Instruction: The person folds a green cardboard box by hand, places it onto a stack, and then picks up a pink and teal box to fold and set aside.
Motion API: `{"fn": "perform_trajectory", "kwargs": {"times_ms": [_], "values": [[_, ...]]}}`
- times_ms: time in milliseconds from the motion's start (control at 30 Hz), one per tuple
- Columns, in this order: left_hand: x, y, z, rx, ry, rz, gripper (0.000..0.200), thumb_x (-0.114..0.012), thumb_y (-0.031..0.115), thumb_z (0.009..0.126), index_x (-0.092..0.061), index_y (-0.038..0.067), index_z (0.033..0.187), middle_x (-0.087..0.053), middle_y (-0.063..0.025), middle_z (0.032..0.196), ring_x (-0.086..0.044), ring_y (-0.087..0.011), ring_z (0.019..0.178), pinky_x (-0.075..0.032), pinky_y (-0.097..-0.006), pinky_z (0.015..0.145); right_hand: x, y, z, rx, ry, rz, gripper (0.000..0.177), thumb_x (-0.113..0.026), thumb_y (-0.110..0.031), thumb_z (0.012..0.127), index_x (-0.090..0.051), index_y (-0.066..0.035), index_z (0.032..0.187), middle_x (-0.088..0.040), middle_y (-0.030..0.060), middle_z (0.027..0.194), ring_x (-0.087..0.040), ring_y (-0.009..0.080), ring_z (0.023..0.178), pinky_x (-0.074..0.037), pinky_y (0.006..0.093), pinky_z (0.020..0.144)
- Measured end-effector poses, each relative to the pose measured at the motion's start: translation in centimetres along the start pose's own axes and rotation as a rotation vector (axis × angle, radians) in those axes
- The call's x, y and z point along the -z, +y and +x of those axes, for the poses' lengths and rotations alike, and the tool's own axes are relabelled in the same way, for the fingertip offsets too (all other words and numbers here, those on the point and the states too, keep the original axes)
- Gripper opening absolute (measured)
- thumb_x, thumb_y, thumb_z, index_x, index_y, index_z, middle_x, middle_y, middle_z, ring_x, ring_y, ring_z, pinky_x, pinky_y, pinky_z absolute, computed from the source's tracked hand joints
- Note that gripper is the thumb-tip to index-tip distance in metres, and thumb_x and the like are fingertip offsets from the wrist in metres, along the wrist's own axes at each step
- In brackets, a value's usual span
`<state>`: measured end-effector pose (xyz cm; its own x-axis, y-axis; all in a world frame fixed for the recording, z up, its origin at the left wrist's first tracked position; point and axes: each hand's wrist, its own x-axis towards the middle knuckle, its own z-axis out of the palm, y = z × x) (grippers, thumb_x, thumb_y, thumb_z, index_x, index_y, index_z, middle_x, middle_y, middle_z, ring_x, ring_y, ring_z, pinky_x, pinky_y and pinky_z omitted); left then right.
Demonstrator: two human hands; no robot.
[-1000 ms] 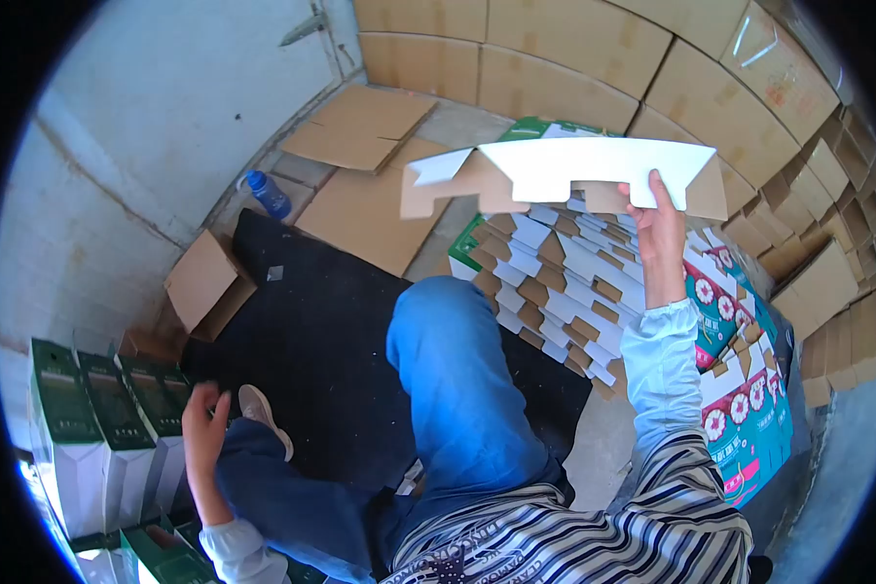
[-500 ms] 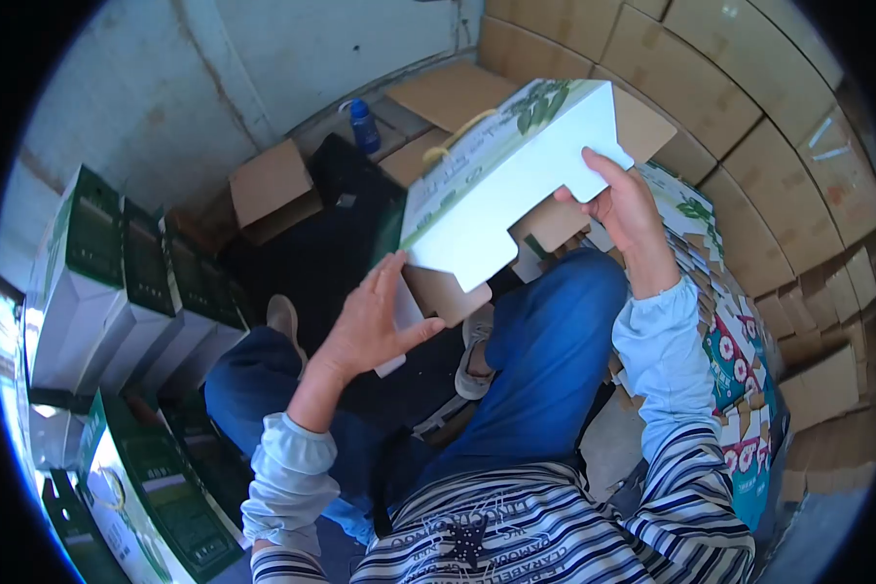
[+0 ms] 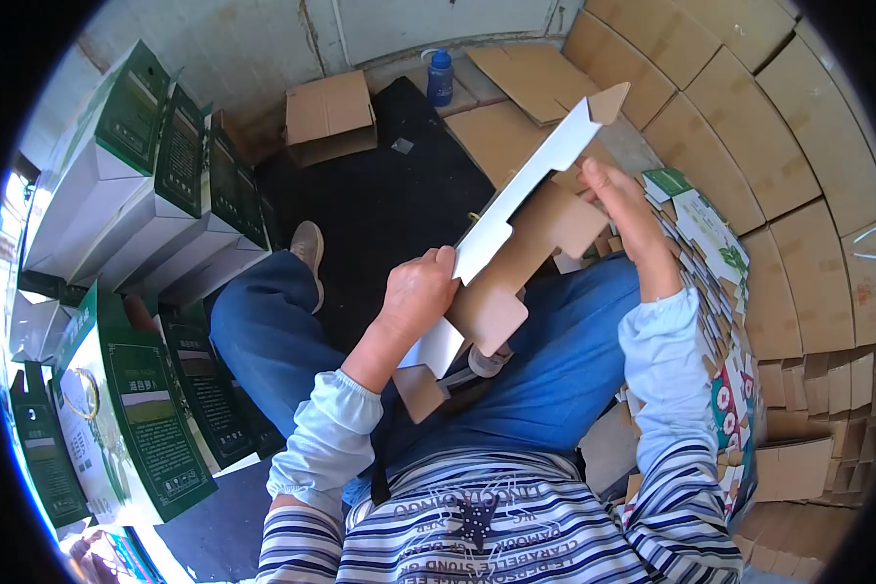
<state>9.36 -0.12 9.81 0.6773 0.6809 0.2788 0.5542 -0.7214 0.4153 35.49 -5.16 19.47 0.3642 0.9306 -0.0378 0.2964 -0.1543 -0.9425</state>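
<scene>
I have the notched paperboard carton (image 3: 530,238) tilted across my lap, between my hands and above my legs, its white flap (image 3: 533,192) angled away from the brown-faced flap (image 3: 540,234) so that a gap runs between them. My left hand (image 3: 419,295) is closed on the white flap's near end, thumb uppermost. My right hand (image 3: 628,209) is at the far end, fingers against the brown flap's outer edge; I cannot tell whether they pinch it or only brace it. As I judge it, the step in hand is spreading and steadying this carton's open edge. The next move calls for a firm left hold and light right fingers, since the notched tabs look easy to crease. Green-and-white cartons (image 3: 156,409) stand to my left, an open cardboard box (image 3: 329,105) sits ahead near a blue bottle (image 3: 440,80), and flattened cartons (image 3: 709,234) lie to my right.
</scene>
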Motion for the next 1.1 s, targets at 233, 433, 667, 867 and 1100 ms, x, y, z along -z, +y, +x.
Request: {"fn": "perform_trajectory", "kwargs": {"times_ms": [233, 433, 667, 867, 1100], "values": [[-0.3, 1.1, 0.5, 0.117, 0.050, -0.036, 0.011, -0.053, 0.013, 0.084, -0.050, 0.003, 0.084, -0.060, -0.0168, 0.078, -0.060, -0.0371, 0.069, -0.050, -0.0437, 0.062, -7.0, 3.3, -3.8, 0.180, -0.088, 0.029, 0.039, -0.056, -0.033, 0.088, -0.053, 0.001, 0.107, -0.060, 0.0082, 0.092, -0.057, 0.0158, 0.081, -0.045, 0.0292, 0.072], [-0.1, -0.3, -0.8, 0.208, 0.108, -0.161, 0.019, -0.050, 0.018, 0.087, -0.056, 0.001, 0.083, -0.062, -0.0211, 0.078, -0.061, -0.0397, 0.072, -0.050, -0.0454, 0.064, -5.9, 5.2, -1.9, -0.138, -0.210, 0.096, 0.020, -0.053, -0.013, 0.079, -0.055, 0.004, 0.091, -0.062, 0.0088, 0.080, -0.061, 0.0170, 0.067, -0.049, 0.0293, 0.059], [1.8, -7.3, -5.2, 0.601, -0.097, -0.743, 0.030, -0.050, 0.024, 0.093, -0.062, -0.003, 0.101, -0.065, -0.0079, 0.077, -0.060, -0.0128, 0.071, -0.046, -0.0280, 0.066, -1.5, 9.0, 1.1, -0.145, -0.029, 0.080, 0.016, -0.053, -0.014, 0.079, -0.059, -0.001, 0.087, -0.059, 0.0047, 0.070, -0.056, 0.0122, 0.059, -0.042, 0.0272, 0.048], [0.1, -8.4, -6.6, 0.688, 0.029, -0.928, 0.028, -0.052, 0.021, 0.092, -0.061, -0.003, 0.104, -0.065, -0.0074, 0.083, -0.058, -0.0103, 0.076, -0.045, -0.0258, 0.070, -4.0, 9.9, 2.6, -0.137, -0.049, 0.085, 0.017, -0.052, -0.014, 0.080, -0.060, 0.000, 0.087, -0.059, 0.0041, 0.077, -0.056, 0.0125, 0.068, -0.044, 0.0272, 0.058], [1.4, -7.3, -6.6, 0.547, 0.127, -0.811, 0.025, -0.053, 0.019, 0.092, -0.062, -0.001, 0.103, -0.065, -0.0060, 0.084, -0.058, -0.0103, 0.076, -0.045, -0.0267, 0.070, -3.4, 6.1, 1.4, -0.083, -0.110, 0.132, 0.020, -0.051, -0.011, 0.082, -0.062, 0.000, 0.095, -0.061, 0.0028, 0.082, -0.056, 0.0112, 0.072, -0.045, 0.0264, 0.065]]}}
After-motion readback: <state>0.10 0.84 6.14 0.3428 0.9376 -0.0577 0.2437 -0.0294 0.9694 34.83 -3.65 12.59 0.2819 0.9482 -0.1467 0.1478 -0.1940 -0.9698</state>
